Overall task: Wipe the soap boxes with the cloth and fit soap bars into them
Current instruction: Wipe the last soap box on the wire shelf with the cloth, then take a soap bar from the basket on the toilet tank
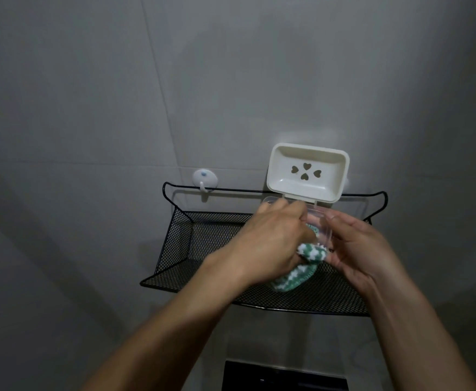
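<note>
Grey wall tiles fill everything behind your work, and the landmark to steer by is the one black mesh shelf (pixel 203 249) fixed to them. Above the shelf's back rail, toward its right end, stands one cream soap-box insert (pixel 307 172), tilted up on edge, with four heart-shaped drain holes showing; nothing lies in it. Just below it, over the shelf's middle, you hold the one clear box half (pixel 320 227): your right hand (pixel 355 249) cups its right side with fingers curled around the rim, while your left hand (pixel 268 241) is closed around the one green-and-white cloth (pixel 301 266) and presses it into the clear half. The cloth's loose end hangs down toward the shelf floor. Above the shelf's left rear corner sits one white suction hook (pixel 204 177), and well below the shelf a dark panel (pixel 284 376) cuts the bottom edge. By my reading you are only at the wiping stage, and on one box. I count no soap bars anywhere in view, and no second box either, so fitting the bars, and any further boxes, is all ahead of you.
</note>
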`<move>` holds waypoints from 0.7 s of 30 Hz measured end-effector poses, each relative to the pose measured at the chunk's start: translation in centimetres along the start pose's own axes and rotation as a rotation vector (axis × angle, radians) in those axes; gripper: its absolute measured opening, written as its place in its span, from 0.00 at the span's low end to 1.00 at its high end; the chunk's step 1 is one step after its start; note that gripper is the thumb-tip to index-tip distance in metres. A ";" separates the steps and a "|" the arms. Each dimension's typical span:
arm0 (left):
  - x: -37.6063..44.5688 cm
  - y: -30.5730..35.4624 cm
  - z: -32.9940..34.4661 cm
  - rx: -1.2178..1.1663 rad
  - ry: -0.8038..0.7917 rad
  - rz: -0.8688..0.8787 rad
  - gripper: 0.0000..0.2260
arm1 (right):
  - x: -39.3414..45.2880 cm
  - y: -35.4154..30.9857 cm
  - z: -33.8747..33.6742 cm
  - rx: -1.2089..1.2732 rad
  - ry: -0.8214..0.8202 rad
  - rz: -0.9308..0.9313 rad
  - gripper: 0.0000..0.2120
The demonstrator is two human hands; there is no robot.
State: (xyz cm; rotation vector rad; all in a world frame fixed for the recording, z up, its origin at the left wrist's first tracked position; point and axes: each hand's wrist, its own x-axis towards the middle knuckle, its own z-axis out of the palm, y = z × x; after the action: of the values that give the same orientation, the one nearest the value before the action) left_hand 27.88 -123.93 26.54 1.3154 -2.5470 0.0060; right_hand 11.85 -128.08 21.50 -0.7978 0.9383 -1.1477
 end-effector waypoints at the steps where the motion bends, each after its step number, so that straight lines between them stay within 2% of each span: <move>1: 0.0 -0.1 0.0 0.015 -0.004 0.004 0.11 | 0.0 -0.1 -0.1 -0.010 0.005 0.004 0.13; 5: -0.4 -1.4 -0.4 0.120 -0.002 -0.043 0.07 | 0.0 -0.4 -1.2 -0.003 0.039 0.016 0.13; 8: -1.2 -2.9 -0.5 0.130 0.006 -0.089 0.09 | -0.1 -0.6 -1.7 0.022 0.053 0.018 0.12; 11: -2.3 -4.1 -0.8 0.022 0.099 -0.092 0.11 | 0.0 -0.8 -1.7 0.044 0.057 0.012 0.12; 16: -3.9 -7.2 -1.2 -0.062 0.297 -0.281 0.12 | -0.1 -1.3 -2.3 0.071 0.080 -0.020 0.11; 18: -3.9 -8.0 -0.6 -0.047 0.236 -0.344 0.12 | -0.2 -1.2 -2.2 0.075 0.080 -0.020 0.11; 21: -3.7 -8.4 1.5 -0.034 0.061 -0.398 0.12 | -0.3 -1.1 -1.8 0.087 0.080 -0.020 0.10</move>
State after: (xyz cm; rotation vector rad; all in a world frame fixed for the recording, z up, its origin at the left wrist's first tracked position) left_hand 36.26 -126.13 23.21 1.7534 -2.1838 -0.0748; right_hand 9.70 -128.11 21.84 -0.6965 0.9415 -1.2368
